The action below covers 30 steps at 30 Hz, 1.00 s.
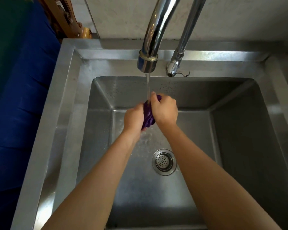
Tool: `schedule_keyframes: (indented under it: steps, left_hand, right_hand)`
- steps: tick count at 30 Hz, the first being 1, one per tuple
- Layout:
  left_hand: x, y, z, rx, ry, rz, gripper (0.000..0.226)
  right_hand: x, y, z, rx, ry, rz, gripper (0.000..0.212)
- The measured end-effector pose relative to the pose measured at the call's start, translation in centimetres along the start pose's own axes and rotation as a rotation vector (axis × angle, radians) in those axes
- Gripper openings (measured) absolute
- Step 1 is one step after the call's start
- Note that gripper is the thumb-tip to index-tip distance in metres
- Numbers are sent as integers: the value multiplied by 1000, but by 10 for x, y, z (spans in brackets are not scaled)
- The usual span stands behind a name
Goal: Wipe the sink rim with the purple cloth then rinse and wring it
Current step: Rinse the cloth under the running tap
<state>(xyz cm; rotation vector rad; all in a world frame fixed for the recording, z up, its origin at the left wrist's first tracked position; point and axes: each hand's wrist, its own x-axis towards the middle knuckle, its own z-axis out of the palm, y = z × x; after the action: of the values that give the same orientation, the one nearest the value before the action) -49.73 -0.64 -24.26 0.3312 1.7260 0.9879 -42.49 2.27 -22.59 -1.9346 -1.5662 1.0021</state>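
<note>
L hand (133, 118), R hand (165, 110) round cloth (148, 117)

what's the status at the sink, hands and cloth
Left hand and right hand both gripping the purple cloth, bunched between them. Cloth under running water from the faucet, over the basin. Nothing in the way.

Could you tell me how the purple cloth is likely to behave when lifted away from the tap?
Probably floppy: the purple cloth is bunched into twisted folds between the left hand and right hand. Under the water stream it is likely soaked, so heavier than it looks and drippy.
</note>
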Motion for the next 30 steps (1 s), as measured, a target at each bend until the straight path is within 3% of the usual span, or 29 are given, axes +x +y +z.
schedule_keyframes:
  steps: [3, 6, 8, 10, 12, 15, 18, 20, 24, 26, 28, 30]
  left_hand:
    - [5, 4, -6, -24, 78, 152, 34]
    - [10, 9, -8, -80, 55, 35, 26]
    - [12, 11, -9, -154, 14, -74, 28]
    - [11, 10, -9, -235, -65, -84, 34]
    - [6, 8, -4, -291, -177, -61, 42]
    - [-1, 6, 1, -292, -234, -20, 53]
    - [0, 4, 3, -102, -109, -1, 61]
    - [0, 3, 3, 98, -4, 107, 58]
    - [-12, 8, 2, 348, 170, 399, 51]
    - [-12, 8, 1, 247, 156, 415, 41]
    - [-7, 6, -2, 56, 155, 347, 27]
    - [-2, 6, -3, -141, 128, 229, 32]
  right_hand:
    - [-1, 9, -3, 266, -134, 132, 40]
    - [-13, 14, -9, 346, -259, 132, 28]
    - [-26, 13, -5, 282, -243, -11, 20]
    - [-40, 5, -2, 114, -184, -139, 28]
    - [-43, -6, -2, -25, -56, -149, 41]
    - [-35, -19, -8, -151, 43, -92, 38]
    - [-24, -18, -11, -143, 17, -29, 37]
    - [-15, -12, -10, -56, -56, 68, 38]
    - [-2, -3, -16, 388, -205, 326, 33]
    - [1, -1, -21, 390, -270, 324, 44]
    - [4, 2, -23, 370, -311, 308, 75]
    - [4, 5, -26, 432, -302, 309, 75]
